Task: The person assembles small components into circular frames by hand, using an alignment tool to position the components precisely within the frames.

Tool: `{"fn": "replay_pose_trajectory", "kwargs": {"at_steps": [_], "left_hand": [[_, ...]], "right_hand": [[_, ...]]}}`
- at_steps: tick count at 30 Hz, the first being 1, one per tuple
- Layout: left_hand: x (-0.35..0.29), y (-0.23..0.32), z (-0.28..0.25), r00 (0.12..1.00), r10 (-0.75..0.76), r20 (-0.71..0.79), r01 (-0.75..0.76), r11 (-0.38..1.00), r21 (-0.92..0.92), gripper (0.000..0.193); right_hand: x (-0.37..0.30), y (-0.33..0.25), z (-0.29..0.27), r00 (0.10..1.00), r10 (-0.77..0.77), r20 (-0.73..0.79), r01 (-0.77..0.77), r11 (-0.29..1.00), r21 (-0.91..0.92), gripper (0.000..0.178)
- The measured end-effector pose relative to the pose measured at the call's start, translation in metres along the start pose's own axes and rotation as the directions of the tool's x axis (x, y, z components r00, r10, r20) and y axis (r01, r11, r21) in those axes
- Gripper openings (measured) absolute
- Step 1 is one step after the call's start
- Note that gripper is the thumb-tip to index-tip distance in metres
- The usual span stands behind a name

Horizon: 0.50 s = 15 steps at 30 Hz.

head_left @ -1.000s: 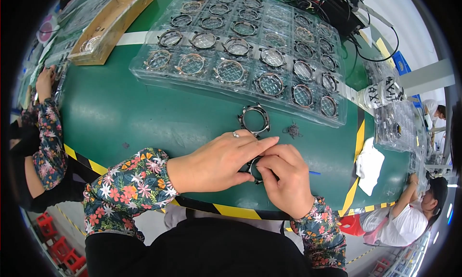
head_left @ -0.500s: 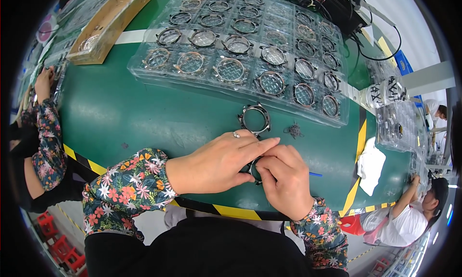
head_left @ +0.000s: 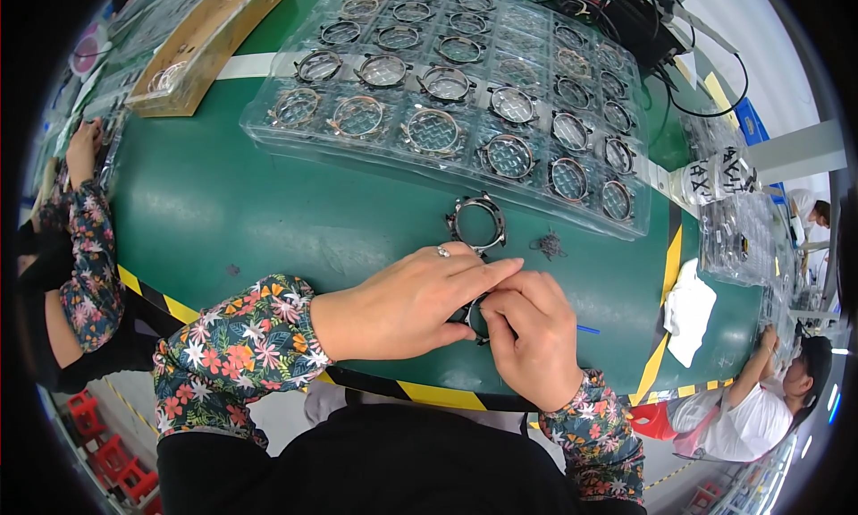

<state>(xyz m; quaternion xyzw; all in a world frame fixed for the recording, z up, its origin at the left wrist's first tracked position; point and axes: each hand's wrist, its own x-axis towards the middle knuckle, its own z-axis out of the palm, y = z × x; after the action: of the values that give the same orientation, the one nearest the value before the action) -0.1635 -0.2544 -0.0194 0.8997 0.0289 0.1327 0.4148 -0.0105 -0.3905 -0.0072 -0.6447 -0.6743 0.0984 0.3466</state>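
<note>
You have both hands together over the near side of the green table [head_left: 268, 202], close in front of your body. Left hand [head_left: 407, 305], back up, a ring on one finger: fingers and thumb closed round the left side of a dark round frame [head_left: 475, 318]. Right hand [head_left: 536, 341]: thumb and bent fingers in a narrow pinch at that frame's right side. So the frame sits between your two hands, tilted; your fingers hide most of it, so I can't tell exactly where each fingertip presses. Second round frame [head_left: 500, 229] lies on the table just beyond your left fingers. Small dark tangled pile [head_left: 547, 244] near it, to the right. Blue stick [head_left: 587, 330] just right of your right hand; white cloth [head_left: 687, 314] further right, by the striped tape [head_left: 670, 260]. Clear tray [head_left: 402, 171] beyond your hands, rows of round frames in its compartments. Open-topped box [head_left: 165, 104] left of the tray.
</note>
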Motion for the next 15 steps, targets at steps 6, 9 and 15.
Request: {"fn": "replay_pose_trajectory", "kwargs": {"at_steps": [6, 9, 15], "left_hand": [[0.0010, 0.0013, -0.0002, 1.000, -0.013, 0.010, 0.013, 1.000, 0.004, 0.087], [0.0007, 0.0016, 0.0002, 1.000, -0.008, 0.002, 0.008, 1.000, 0.010, 0.087], [0.0004, 0.0013, -0.0001, 1.000, -0.003, -0.004, 0.003, 1.000, 0.004, 0.087]], "right_hand": [[0.0012, -0.0023, -0.0011, 1.000, 0.020, 0.002, -0.020, 0.999, 0.045, 0.014], [0.0009, -0.0020, -0.0009, 1.000, 0.021, 0.004, -0.021, 0.998, 0.056, 0.013], [0.0015, -0.0019, -0.0021, 1.000, 0.027, 0.006, -0.027, 0.998, 0.061, 0.012]]}}
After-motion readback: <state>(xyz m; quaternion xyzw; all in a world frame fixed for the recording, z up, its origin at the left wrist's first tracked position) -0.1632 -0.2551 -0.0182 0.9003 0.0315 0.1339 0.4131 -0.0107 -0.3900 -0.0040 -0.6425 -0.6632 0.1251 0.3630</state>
